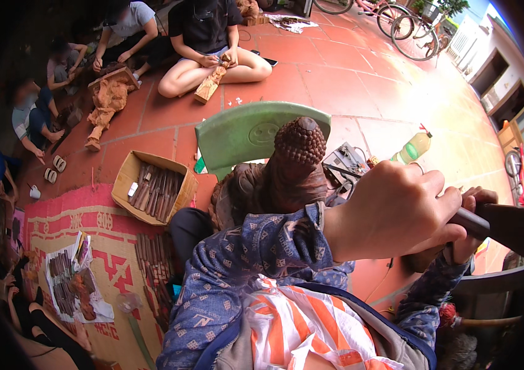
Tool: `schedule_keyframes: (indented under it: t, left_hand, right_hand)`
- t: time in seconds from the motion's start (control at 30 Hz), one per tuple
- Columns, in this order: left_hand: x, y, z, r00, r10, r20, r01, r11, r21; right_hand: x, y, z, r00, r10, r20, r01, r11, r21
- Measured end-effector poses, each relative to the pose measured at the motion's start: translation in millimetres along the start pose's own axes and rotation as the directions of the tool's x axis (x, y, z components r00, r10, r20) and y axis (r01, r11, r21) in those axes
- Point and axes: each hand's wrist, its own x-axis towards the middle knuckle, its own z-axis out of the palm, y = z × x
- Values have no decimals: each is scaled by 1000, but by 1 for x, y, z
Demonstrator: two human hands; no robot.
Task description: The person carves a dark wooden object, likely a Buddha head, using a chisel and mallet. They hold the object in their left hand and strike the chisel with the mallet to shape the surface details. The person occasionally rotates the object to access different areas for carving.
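My left hand (391, 213) reaches across to the right, its fingers wrapped round a dark, rod-shaped tool handle (470, 223). Beyond it my right hand (481, 196) shows only in part, with curled fingers near that handle; what it grips is mostly hidden. A broad dark piece (513, 229) extends right from there; I cannot tell whether it joins the handle. In front of me a dark brown carved wooden statue (268, 188), its head covered in knobs, stands against a green plastic chair (237, 139). Both hands are to the right of the statue.
Left lies a cardboard box (123, 206) of carving tools, with more tools (151, 259) on the patterned mat (114, 302). A green-tinted bottle (415, 148) stands behind my hands. Several people sit on the tiled floor (330, 74), one holding a small carving (211, 83). Bicycles (415, 37) stand far right.
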Motion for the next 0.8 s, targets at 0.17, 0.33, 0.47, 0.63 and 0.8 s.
schedule_keyframes:
  t: [0.17, 0.33, 0.47, 0.63, 0.8]
  left_hand:
    - [-21, 7, -17, 988, 134, 81, -116, 973, -198]
    - [-39, 10, -31, 952, 270, 146, -227, 939, -257]
    - [-51, 7, -38, 936, 328, 129, -284, 919, -275]
    - [-65, -1, -45, 927, 325, 186, -272, 926, -263]
    - [-68, -8, -49, 935, 310, 171, -274, 939, -207]
  right_hand:
    - [-28, -3, 2, 963, -262, 58, 268, 950, -158]
    - [-52, 5, 10, 857, -511, 61, 505, 812, -293]
    - [-63, -7, 14, 847, -514, 136, 525, 765, -373]
    - [-72, -25, 12, 872, -443, 209, 488, 752, -443]
    - [-74, -21, 25, 877, -442, 187, 479, 774, -414]
